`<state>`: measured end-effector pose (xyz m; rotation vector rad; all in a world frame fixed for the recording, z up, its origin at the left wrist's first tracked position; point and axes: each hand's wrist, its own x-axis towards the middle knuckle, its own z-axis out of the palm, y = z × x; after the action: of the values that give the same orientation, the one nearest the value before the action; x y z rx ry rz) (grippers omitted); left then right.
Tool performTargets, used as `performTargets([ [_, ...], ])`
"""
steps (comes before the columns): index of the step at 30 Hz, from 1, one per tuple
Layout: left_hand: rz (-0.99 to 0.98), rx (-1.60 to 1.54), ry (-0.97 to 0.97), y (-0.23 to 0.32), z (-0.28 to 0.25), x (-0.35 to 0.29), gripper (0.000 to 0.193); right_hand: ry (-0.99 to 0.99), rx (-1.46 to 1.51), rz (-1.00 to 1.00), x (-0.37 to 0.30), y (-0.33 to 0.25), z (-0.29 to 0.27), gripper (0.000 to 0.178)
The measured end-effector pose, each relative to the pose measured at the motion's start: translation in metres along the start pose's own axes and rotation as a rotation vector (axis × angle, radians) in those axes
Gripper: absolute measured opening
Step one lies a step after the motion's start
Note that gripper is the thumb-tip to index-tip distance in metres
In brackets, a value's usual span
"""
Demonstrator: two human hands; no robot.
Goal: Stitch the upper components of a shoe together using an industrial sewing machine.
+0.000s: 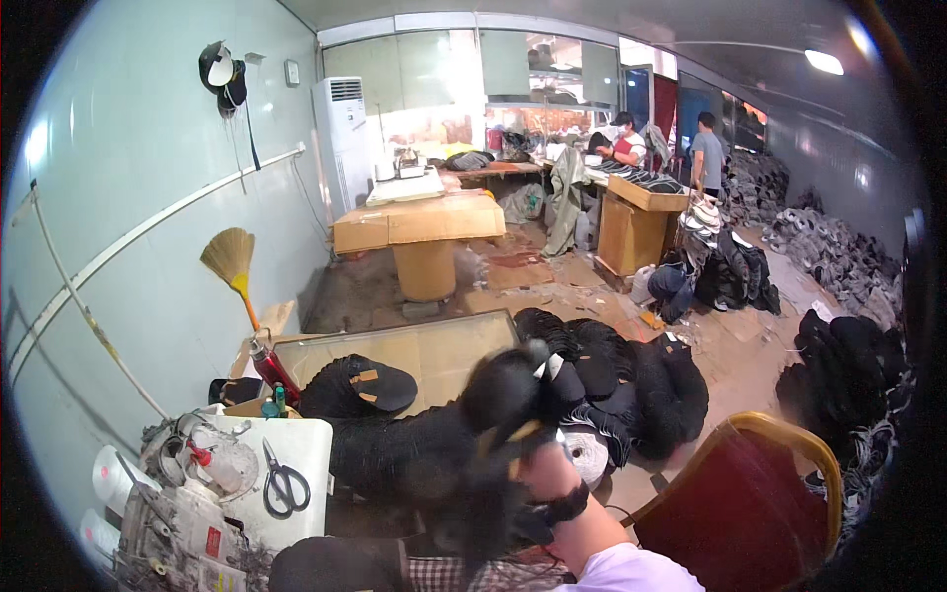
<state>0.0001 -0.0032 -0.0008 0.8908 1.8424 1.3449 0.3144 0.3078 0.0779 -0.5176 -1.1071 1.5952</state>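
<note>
Right hand (549,476) beside a motion-blurred black cap (498,387) at its eleven o'clock, grasp impossible to tell; left hand unseen! Cap handling looks the step; next calls for steady control.

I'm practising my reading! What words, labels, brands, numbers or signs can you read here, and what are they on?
Sorry, no words or numbers can be read clearly here.
Red label on the dusty machine: too small and blurred to read.
Pale label below it: also too small and blurred.
Tan patches on the black cap: no readable writing shows.
</note>
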Motion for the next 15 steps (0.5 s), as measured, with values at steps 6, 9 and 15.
performTargets([
  [6,0.011,0.036,-0.014,0.006,0.002,0.001,0.022,-0.179,-0.051,0.17,0.025,0.035,-0.007,0.021],
  [9,0.023,0.035,-0.013,0.009,0.003,0.0,0.023,-0.12,-0.737,-0.351,0.037,0.055,-0.006,0.024],
  [15,0.012,0.029,-0.002,0.007,0.003,-0.001,0.023,-0.071,-0.059,0.041,0.026,0.033,-0.01,0.03],
])
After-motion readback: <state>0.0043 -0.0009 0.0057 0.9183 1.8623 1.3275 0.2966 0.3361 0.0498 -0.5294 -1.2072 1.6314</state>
